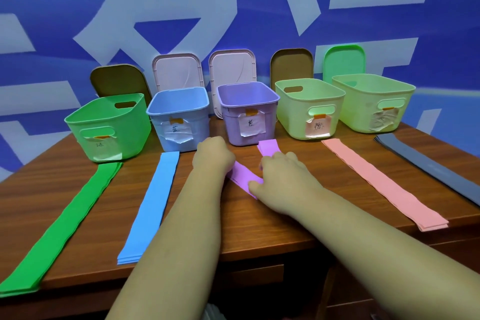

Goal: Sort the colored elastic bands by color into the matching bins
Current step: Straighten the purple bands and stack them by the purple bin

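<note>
Stacks are laid by colour before the bins, likely for short drops: green stack (65, 218) lower left below green bin (130, 135), blue stack (153, 202) below blue bin (201, 122). At centre, left hand (213, 156) is curled at purple band (244, 176), grip hidden, and the band is pinched by right hand (283, 176), just before purple bin (231, 122). Pink stack (384, 184) and grey stack (426, 163) are left at right, untouched.
</note>
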The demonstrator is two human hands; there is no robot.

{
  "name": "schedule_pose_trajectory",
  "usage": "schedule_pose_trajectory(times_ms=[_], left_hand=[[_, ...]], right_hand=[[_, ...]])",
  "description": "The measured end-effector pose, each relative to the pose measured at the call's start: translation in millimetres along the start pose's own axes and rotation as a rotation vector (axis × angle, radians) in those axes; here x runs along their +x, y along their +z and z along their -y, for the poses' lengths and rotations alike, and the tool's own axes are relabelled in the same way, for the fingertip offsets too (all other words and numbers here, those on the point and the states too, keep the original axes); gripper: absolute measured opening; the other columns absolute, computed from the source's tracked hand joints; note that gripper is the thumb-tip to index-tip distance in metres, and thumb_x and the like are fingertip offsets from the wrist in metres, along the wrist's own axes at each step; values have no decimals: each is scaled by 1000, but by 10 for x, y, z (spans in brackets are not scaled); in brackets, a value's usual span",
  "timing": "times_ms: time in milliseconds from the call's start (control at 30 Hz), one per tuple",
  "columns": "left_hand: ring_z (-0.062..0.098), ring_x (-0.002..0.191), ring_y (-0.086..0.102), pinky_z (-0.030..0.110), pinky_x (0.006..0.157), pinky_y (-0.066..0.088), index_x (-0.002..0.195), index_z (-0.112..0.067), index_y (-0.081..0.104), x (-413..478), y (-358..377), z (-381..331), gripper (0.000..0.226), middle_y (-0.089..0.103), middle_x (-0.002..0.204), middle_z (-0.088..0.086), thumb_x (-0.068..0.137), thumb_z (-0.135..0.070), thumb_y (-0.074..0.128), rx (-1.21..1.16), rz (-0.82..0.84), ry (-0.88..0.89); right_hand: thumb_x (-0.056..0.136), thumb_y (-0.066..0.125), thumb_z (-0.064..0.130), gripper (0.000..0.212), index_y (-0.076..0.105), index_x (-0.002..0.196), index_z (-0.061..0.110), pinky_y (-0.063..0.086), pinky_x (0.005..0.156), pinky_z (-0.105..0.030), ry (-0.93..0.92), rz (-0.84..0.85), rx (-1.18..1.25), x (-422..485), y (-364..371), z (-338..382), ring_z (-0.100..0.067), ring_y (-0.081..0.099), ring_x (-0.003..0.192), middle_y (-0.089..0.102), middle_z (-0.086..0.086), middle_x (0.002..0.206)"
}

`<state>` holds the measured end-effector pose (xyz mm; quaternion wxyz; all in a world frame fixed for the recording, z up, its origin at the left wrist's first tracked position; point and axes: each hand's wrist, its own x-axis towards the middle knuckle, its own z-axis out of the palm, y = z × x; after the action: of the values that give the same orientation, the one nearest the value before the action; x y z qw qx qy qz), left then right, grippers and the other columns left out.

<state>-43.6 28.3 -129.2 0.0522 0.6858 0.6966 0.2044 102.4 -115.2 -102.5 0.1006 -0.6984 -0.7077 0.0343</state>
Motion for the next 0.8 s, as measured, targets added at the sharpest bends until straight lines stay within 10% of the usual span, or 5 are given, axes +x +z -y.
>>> schedule_pose_trajectory(times_ms=[400,667,800], left_hand=[[37,123,54,42,98,52,128,-8,68,92,3,71,32,60,130,18,98,-18,59,16,-67,-82],[31,109,63,39,87,49,118,-15,67,26,-269,-33,24,67,120,11,103,-13,49,-479,-363,35],[21,104,65,28,87,47,113,-16,71,41,-475,-106,18,72,112,1,103,-14,56,-643,-405,153]], right_hand=[[95,62,48,45,64,122,12,46,91,-40,13,49,-57,151,124,106,-36,53,121,59,-13,125],[92,63,41,37,66,121,18,45,84,-36,13,76,50,160,57,79,-37,54,116,57,-11,122],[95,63,38,21,51,87,22,31,58,-33,-7,66,163,23,-114,17,-31,52,93,49,-3,92]])
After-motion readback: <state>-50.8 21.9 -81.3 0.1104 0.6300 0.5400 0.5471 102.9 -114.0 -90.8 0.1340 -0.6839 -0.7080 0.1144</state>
